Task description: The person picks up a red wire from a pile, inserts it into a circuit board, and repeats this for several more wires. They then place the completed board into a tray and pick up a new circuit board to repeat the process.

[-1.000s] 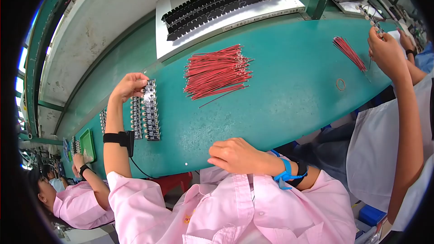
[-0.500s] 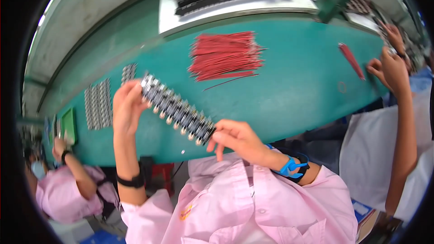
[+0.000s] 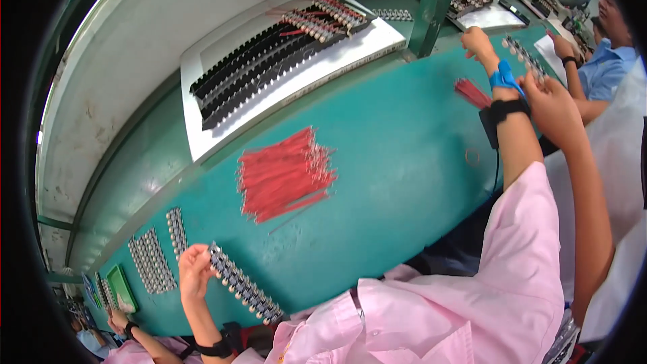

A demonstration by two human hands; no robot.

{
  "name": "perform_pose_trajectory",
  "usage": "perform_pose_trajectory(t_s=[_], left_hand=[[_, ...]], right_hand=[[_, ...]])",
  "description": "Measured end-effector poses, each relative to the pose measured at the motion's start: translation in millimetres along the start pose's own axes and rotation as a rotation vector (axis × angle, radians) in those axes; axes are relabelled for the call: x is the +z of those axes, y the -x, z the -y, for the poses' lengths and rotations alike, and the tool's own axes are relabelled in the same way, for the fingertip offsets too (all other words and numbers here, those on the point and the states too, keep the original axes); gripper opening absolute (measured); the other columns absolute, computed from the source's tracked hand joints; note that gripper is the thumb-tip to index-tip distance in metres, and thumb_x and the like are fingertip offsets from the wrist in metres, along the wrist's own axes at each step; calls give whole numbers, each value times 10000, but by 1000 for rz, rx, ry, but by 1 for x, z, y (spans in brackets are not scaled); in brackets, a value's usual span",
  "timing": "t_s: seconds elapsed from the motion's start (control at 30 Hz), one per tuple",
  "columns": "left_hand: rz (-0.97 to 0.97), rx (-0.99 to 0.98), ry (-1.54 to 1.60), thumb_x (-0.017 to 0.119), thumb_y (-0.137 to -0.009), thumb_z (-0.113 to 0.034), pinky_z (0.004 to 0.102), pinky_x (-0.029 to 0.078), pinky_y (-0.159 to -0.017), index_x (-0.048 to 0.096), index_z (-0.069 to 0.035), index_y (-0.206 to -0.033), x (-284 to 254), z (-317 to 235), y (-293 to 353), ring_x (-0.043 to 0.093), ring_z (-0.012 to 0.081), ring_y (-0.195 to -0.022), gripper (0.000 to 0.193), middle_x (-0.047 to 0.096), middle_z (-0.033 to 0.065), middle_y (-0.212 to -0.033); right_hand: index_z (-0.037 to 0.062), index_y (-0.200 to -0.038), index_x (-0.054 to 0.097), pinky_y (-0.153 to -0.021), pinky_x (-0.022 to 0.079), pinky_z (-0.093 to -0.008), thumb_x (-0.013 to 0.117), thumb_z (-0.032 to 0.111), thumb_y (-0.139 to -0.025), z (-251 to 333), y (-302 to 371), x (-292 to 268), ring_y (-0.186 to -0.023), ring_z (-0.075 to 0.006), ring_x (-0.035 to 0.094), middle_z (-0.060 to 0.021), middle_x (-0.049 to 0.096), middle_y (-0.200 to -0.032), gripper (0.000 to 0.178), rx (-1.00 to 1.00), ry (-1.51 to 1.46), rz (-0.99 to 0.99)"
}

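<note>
My left hand [image 3: 195,271] pinches the upper end of a strip of small metal-and-black components [image 3: 244,284], which slants down toward my shirt above the bench edge. Its other end hangs free of my hands. Stretched far out to the right, my right hand [image 3: 478,42] is up near the green post, with loosely bent fingers and nothing visible in them. Beside my right wrist, a co-worker's hand [image 3: 554,104] holds a similar component strip [image 3: 522,56]. A pile of red wires [image 3: 283,176] lies mid-bench.
Component strips [image 3: 152,261] lie at the left near a green tray [image 3: 121,288]. A white board [image 3: 195,136] carries black racks [image 3: 253,67] behind the wires. A green post [image 3: 437,7] rises at the back. A small red wire bundle [image 3: 473,93] and co-workers flank me.
My right hand has let go of the strip's lower end and swung far right. My left hand still holds the strip. The view has turned toward the right.
</note>
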State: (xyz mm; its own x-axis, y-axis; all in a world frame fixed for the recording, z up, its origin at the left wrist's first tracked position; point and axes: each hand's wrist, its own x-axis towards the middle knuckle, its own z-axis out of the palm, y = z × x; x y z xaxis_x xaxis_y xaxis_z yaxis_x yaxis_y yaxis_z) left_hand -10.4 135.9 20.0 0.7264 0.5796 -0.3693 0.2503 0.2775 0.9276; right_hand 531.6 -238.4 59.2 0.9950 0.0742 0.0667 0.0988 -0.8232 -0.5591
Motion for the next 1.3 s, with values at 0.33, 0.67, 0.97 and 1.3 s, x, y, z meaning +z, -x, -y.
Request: perform_pose_trajectory(t_s=[0.33,0.67,0.97,1.3], left_hand=[[-107,-28,0,535,-723,-55,191,445,-370,472,-14,-789,-8,23,-47,468,59,-424,100,476,-2,-558],[-301,-32,-50,520,-732,-56,195,445,-375,470,-8,-791,3,4,-14,485,76,-425,91,492,10,-561],[-354,-14,-32,537,-724,-80,184,432,-385,476,-32,-796,3,8,4,473,64,-462,106,479,-12,-589],[-263,88,111,535,-749,-161,221,447,-515,501,-34,-832,12,7,8,509,96,-576,155,524,17,-699]], right_hand=[[38,-1054,469,-679,438,-284,522,236,-739,-139,-297,103,-857,-220,528,-153,526,-930,376,-711,-419,-94],[12,-873,540,-700,410,-337,584,200,-644,-17,-152,94,-801,-259,524,-137,560,-853,299,-595,26,139],[31,-793,554,-516,367,-313,593,252,-622,-53,-138,45,-610,-214,494,-108,525,-671,282,-423,125,48],[54,-712,559,-381,332,-228,483,285,-745,-34,-101,-4,-476,-103,453,-66,512,-619,246,-401,-204,258]])
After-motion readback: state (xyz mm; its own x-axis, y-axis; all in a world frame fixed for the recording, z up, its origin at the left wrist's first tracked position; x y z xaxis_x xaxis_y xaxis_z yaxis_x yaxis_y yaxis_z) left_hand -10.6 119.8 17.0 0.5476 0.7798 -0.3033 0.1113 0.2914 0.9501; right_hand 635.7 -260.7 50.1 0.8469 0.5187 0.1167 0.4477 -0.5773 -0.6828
